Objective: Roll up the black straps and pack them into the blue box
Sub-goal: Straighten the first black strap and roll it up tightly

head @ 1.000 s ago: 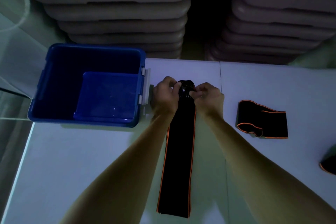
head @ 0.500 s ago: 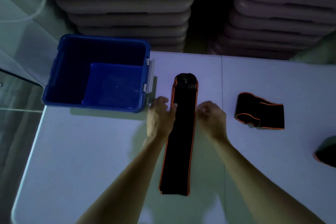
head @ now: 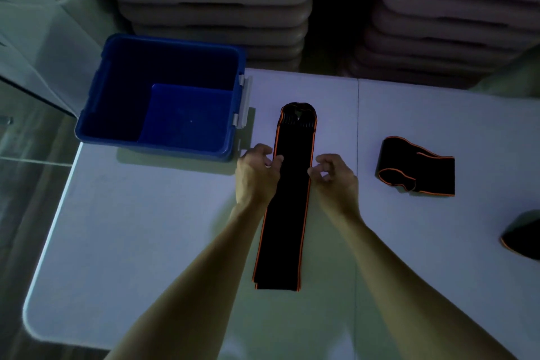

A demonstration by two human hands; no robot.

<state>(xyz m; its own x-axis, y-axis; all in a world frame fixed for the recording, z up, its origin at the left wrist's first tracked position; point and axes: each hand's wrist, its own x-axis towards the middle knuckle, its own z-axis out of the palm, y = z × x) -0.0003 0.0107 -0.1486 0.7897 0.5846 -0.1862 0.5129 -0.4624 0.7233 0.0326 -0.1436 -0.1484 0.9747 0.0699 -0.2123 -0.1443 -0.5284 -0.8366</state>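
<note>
The flat black strap (head: 287,202) looks soft and light; grip its far end to roll. Left hand (head: 257,175) and right hand (head: 333,177) flank it, fingers loosely curled, holding nothing.

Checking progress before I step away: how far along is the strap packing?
Nothing is packed: the blue box looks empty. The long strap lies flat, unrolled, left hand and right hand at its edges. A folded strap and another wait.
</note>
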